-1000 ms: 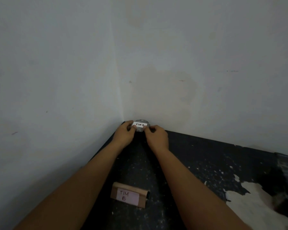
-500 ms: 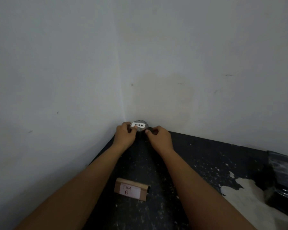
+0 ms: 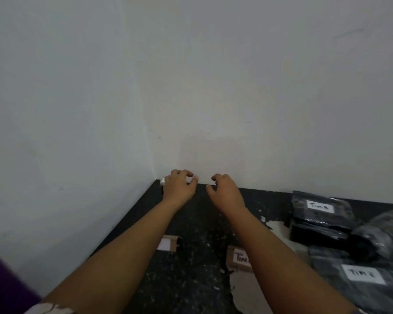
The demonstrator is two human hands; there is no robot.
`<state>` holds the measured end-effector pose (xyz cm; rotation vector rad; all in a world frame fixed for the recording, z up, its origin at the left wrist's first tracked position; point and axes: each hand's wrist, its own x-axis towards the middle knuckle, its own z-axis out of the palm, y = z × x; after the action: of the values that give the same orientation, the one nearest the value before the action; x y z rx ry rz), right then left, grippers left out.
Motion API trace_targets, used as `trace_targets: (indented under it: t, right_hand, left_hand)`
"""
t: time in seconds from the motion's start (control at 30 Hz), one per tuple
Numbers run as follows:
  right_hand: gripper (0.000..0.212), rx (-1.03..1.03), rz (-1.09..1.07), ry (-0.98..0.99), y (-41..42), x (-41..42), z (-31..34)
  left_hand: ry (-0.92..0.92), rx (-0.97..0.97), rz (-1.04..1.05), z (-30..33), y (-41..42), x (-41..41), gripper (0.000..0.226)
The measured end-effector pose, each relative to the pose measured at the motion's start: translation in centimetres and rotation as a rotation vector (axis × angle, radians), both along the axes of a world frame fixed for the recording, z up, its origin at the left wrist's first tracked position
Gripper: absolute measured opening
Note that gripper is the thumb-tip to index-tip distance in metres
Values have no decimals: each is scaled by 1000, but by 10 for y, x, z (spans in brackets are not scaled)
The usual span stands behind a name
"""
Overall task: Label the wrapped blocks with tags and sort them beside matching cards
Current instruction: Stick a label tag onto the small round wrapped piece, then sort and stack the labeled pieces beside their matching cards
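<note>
wrapped blocks [image 3: 322,217] lie right; both grips, left hand [image 3: 178,188] and right hand [image 3: 224,192], loosely spread, holding nothing.

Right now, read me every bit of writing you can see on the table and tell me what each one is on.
"TIM" plus a blurred last character: white tag on the far wrapped block.
"TIM" plus an unclear character: white tag on the near wrapped block.
"TIM", rest hidden by the right forearm: cardboard card.
Left card: writing hidden by the left forearm.
</note>
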<state>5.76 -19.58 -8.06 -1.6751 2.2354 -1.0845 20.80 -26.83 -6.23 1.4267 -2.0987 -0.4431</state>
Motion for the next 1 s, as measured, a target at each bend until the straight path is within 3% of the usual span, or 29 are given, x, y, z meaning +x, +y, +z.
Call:
trace_targets:
  t: [0.5,0.73,0.83,1.0]
  right_hand:
    - [41,21,-150,143,167,-106,42]
    - [38,66,-249,137,217,-160,40]
    - [42,165,-261,151,230,-182,34]
    - [39,296,-352,191,234,-204,32]
  left_hand:
    - [-83,14,-417,41,150,-123,33]
    - [-109,92,-452,23,182,-168,39]
    - [-51,190,-430,12,188,-184,38]
    - [-138,184,-422,-3,186,-205,52]
